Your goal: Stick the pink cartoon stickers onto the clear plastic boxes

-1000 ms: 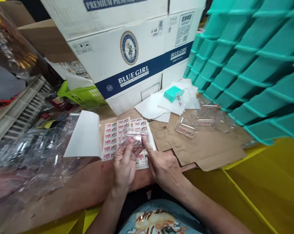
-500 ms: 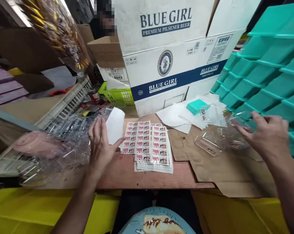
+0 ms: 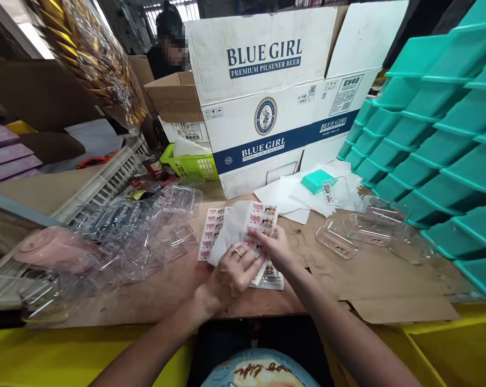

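Note:
Both hands meet over the middle of the table, on sticker sheets printed with pink lettering and cartoon cats. My left hand (image 3: pixel 237 269) is closed on a sticker sheet (image 3: pixel 262 212) whose left part shows blank white backing. Against the printed side of that sheet, the fingers of my right hand (image 3: pixel 278 248) are pinched together; any single sticker between them is hidden. Another sticker sheet (image 3: pixel 211 234) lies flat to the left, and more stick out below my hands. To the right rests a clear plastic box (image 3: pixel 337 240) bearing a cat sticker.
Clear plastic pieces (image 3: pixel 138 236) and a pink bowl-like item (image 3: pixel 57 250) crowd the left side. White beer carton (image 3: pixel 267 150) stands behind, beside a green basket (image 3: pixel 196 165). Stacked teal trays (image 3: pixel 436 140) rise at right. A person (image 3: pixel 168 45) is beyond the carton.
My right hand has left the clear plastic box at the right and come to the middle. My left hand has moved right with the white-backed sheet, now over the sticker stack.

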The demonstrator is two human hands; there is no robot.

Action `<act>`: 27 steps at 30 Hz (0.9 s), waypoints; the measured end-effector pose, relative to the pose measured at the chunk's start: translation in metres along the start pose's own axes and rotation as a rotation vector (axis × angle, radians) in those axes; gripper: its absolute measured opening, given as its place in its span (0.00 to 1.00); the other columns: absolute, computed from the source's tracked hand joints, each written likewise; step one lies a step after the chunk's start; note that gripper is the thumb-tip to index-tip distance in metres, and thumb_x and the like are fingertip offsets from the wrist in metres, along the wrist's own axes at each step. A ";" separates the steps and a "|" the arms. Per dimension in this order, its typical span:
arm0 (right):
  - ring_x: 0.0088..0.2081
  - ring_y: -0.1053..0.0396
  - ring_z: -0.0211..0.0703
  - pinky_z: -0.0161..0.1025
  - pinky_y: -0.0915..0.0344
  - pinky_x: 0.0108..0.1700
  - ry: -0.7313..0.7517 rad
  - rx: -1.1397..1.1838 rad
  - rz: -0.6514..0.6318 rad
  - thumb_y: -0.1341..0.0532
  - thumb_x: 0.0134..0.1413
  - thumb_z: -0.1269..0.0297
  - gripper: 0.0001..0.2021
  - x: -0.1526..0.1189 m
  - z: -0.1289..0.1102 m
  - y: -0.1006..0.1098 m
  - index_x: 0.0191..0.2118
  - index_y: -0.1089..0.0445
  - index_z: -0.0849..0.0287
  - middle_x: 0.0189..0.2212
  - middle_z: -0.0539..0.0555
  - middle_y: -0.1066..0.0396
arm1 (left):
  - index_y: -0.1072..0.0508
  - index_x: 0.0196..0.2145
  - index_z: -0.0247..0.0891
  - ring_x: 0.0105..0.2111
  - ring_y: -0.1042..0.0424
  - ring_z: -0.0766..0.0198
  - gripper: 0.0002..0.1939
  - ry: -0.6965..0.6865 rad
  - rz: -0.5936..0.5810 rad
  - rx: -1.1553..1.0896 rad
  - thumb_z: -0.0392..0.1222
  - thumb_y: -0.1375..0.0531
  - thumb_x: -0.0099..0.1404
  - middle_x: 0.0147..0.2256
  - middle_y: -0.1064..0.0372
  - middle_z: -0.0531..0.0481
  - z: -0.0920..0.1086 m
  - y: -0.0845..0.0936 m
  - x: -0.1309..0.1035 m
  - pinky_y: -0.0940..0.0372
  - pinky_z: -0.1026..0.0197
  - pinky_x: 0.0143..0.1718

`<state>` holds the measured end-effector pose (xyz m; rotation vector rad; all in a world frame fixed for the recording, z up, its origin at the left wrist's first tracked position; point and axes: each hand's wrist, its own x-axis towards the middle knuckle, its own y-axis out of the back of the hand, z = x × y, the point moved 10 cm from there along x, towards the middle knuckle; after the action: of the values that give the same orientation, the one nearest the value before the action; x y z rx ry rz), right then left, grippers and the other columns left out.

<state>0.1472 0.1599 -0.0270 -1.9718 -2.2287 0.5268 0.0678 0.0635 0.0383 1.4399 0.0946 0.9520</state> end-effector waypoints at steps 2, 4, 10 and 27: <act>0.31 0.26 0.43 0.40 0.28 0.36 -0.014 -0.012 0.037 0.27 0.40 0.51 0.22 0.002 0.002 0.014 0.37 0.27 0.64 0.34 0.58 0.22 | 0.36 0.62 0.43 0.58 0.36 0.47 0.30 0.090 0.068 -0.122 0.44 0.37 0.63 0.53 0.31 0.39 -0.010 0.010 -0.002 0.46 0.39 0.63; 0.27 0.27 0.42 0.40 0.29 0.31 -0.064 -0.032 0.013 0.27 0.39 0.52 0.22 -0.002 0.002 0.025 0.35 0.27 0.64 0.30 0.57 0.22 | 0.37 0.62 0.41 0.62 0.42 0.44 0.39 0.355 0.232 -0.305 0.54 0.32 0.56 0.58 0.35 0.36 -0.048 0.029 -0.010 0.47 0.38 0.63; 0.30 0.27 0.45 0.41 0.31 0.31 -0.099 -0.436 -0.279 0.29 0.46 0.55 0.17 -0.013 -0.012 0.014 0.36 0.25 0.65 0.32 0.58 0.22 | 0.21 0.36 0.34 0.36 0.26 0.61 0.17 0.909 0.326 -1.046 0.47 0.29 0.52 0.36 0.24 0.44 -0.121 -0.001 -0.020 0.30 0.61 0.39; 0.34 0.32 0.45 0.43 0.33 0.37 0.812 -0.831 -0.068 0.39 0.60 0.67 0.06 -0.037 -0.054 -0.035 0.34 0.24 0.57 0.30 0.55 0.25 | 0.18 0.34 0.36 0.32 0.26 0.65 0.10 1.028 0.604 -1.402 0.43 0.30 0.54 0.32 0.22 0.49 -0.093 -0.046 -0.043 0.33 0.65 0.37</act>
<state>0.1370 0.1303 0.0405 -1.8243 -2.0343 -1.1803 0.0082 0.1186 -0.0400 -0.4210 -0.2400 1.6588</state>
